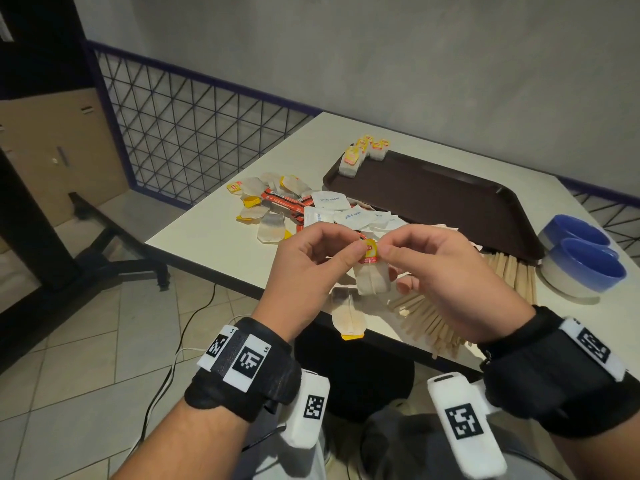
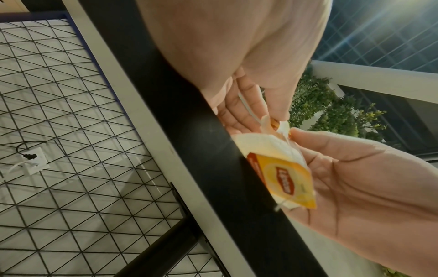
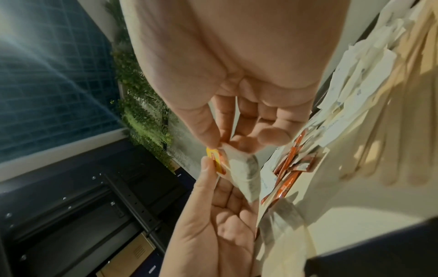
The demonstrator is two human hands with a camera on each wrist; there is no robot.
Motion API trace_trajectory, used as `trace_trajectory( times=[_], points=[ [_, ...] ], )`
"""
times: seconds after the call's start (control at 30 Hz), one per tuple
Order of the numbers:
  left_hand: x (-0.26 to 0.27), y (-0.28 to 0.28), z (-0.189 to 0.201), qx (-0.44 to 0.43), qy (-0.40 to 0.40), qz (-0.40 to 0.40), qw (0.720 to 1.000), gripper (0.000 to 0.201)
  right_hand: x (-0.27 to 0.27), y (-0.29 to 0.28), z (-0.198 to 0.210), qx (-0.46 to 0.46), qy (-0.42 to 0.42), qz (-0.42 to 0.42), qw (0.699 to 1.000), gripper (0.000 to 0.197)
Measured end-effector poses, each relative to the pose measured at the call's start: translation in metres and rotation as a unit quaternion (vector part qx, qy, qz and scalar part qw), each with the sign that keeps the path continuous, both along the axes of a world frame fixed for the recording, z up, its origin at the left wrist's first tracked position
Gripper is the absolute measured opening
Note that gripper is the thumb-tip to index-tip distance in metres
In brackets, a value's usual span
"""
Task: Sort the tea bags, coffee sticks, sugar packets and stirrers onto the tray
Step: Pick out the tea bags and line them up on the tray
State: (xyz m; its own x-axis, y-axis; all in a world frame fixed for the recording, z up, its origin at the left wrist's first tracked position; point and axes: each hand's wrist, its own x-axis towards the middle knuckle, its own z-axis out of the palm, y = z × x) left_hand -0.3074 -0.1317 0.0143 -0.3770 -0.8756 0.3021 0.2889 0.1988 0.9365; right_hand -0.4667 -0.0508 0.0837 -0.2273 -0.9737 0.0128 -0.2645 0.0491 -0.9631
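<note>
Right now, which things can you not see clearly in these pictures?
- Head view: the wooden stirrers are partly hidden behind the right hand.
- Head view: the count of tea bags at the tray corner is too small to tell.
- Right wrist view: the sugar packets are blurred.

We see a pale worktop carrying a dark brown tray beside loose tea bags, red coffee sticks and white sugar packets. Wooden stirrers lie near its front edge, and two blue bowls sit to the tray's right.

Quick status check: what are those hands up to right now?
Both hands, left and right, pinch one tea bag above table edge. Tray holds only tea bags at far corner. Nothing in the way.
</note>
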Motion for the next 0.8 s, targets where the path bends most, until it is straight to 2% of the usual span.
trace_trajectory(
  times=[0.1, 0.17, 0.33, 0.4, 0.47, 0.53, 0.6, 0.63, 0.8],
  points=[
    [0.0, 0.0, 0.001, 0.007, -0.01, -0.001, 1.0, 0.006, 0.0, 0.0, -0.001, 0.013, -0.045, 0.006, 0.999, 0.021],
    [0.0, 0.001, 0.002, 0.004, -0.012, 0.001, 1.0, 0.004, -0.001, 0.0, -0.001, 0.016, -0.041, 0.005, 0.999, 0.019],
    [0.002, 0.007, 0.005, -0.013, -0.003, 0.013, 1.0, 0.009, 0.001, 0.002, 0.001, 0.005, 0.095, 0.014, 0.995, 0.011],
    [0.007, 0.009, 0.007, -0.029, -0.006, 0.029, 0.999, 0.013, -0.001, 0.003, 0.002, -0.003, 0.112, 0.006, 0.994, 0.011],
    [0.017, 0.011, 0.006, -0.085, -0.052, 0.039, 0.994, 0.02, -0.006, 0.005, 0.004, -0.011, 0.119, -0.006, 0.993, 0.013],
    [0.031, 0.014, 0.001, -0.197, -0.16, 0.045, 0.966, 0.027, -0.011, 0.009, 0.006, -0.015, 0.123, -0.014, 0.992, 0.014],
    [0.041, 0.017, -0.007, -0.305, -0.269, 0.026, 0.913, 0.034, -0.016, 0.012, 0.006, -0.017, 0.128, -0.02, 0.991, 0.015],
    [0.044, 0.019, -0.011, -0.33, -0.304, 0.011, 0.894, 0.037, -0.018, 0.013, 0.006, -0.017, 0.132, -0.022, 0.991, 0.016],
    [0.046, 0.018, -0.024, -0.425, -0.369, 0.002, 0.827, 0.03, -0.02, 0.02, 0.007, -0.015, 0.134, -0.009, 0.991, 0.015]
  ],
)
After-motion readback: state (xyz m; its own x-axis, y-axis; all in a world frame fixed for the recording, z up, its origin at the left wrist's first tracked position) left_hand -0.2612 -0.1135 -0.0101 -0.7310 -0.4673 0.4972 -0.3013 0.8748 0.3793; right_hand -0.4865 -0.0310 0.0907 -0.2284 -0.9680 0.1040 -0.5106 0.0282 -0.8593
